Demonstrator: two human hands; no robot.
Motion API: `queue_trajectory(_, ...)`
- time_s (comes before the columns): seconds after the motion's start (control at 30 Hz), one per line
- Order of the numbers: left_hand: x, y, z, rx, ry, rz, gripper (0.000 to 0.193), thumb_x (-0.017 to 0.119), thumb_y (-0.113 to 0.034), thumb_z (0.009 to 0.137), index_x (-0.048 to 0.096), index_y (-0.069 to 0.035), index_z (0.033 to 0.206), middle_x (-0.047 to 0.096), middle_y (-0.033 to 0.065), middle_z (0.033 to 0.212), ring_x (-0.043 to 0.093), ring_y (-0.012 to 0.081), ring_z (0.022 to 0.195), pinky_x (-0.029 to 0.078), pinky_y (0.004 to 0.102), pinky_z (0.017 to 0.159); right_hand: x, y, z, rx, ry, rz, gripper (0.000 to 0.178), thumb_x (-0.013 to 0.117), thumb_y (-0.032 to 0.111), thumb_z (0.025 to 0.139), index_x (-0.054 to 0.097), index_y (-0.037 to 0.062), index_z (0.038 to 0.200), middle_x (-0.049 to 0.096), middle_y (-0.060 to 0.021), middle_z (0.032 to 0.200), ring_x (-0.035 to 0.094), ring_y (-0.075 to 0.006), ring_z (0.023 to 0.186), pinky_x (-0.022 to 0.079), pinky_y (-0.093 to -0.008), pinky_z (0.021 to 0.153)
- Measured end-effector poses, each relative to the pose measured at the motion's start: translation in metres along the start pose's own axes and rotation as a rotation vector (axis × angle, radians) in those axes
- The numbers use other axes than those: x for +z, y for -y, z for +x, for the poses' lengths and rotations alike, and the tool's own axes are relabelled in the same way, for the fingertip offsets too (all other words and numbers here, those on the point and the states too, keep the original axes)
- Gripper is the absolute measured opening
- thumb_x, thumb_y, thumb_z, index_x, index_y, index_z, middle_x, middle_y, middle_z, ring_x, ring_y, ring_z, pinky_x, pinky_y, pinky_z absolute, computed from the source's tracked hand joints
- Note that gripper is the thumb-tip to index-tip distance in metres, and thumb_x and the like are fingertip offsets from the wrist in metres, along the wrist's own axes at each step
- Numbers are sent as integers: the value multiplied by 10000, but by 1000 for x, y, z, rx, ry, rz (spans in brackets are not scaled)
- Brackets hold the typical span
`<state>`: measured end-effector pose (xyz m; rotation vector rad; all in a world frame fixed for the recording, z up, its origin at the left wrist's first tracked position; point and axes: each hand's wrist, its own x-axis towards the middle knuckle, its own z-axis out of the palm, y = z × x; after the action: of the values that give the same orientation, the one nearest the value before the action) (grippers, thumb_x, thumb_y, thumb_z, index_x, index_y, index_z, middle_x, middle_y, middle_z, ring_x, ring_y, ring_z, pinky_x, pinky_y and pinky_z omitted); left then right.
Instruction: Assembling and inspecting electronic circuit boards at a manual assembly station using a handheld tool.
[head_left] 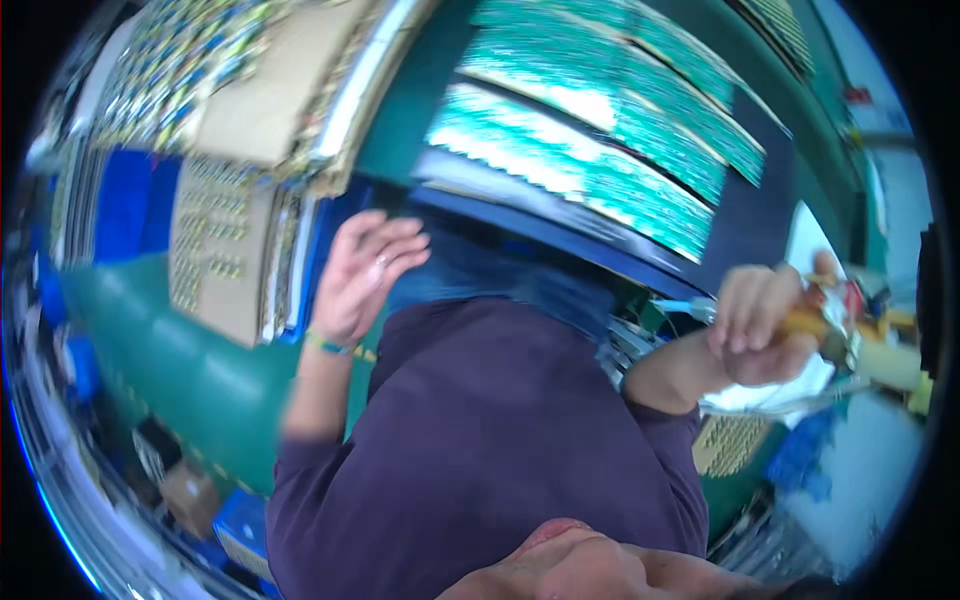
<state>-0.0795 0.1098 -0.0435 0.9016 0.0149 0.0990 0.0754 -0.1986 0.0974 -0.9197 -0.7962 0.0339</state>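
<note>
My left hand [368, 268] is raised in front of my body at the left, its fingers loosely bent and apart, with nothing in them. It hovers near the edge of a dark blue tray or mat [755, 215] that bears several green panels [540, 120], which look like circuit boards. Over at the right, my right hand [760, 325] has its fingers curled closed. A light-blue slim piece [685, 307] sticks out to its left, and an orange-brown rounded thing [805, 322] shows at its right. Motion blur hides what exactly the fingers hold.
On the left stand stacked cardboard sheets [250, 125] with rows of small yellowish parts, and a lower cardboard piece [225, 250] with similar parts. A yellow-and-white cluster of items [885, 350] is beyond my right hand. Blue crumpled material [805, 455] lies at the lower right.
</note>
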Motion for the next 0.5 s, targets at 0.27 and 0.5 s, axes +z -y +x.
queue_trajectory(0.27,90,-26,55,57,373,770,217,562,-70,880,430,-25,714,531,91,670,494,185,556,399,310,520,-42,50,-31,34,-65,-102,630,601,288,903,295,-61,1330,498,2,607,451,-65,420,413,-188,365)
queue_trajectory(0.5,194,-9,147,369,700,1054,102,517,-48,914,441,-5,860,500,115,735,502,260,643,408,335,597,-66,78,-48,44,-55,-221,602,627,279,889,349,-94,1272,474,6,563,428,-72,395,388,-193,351)
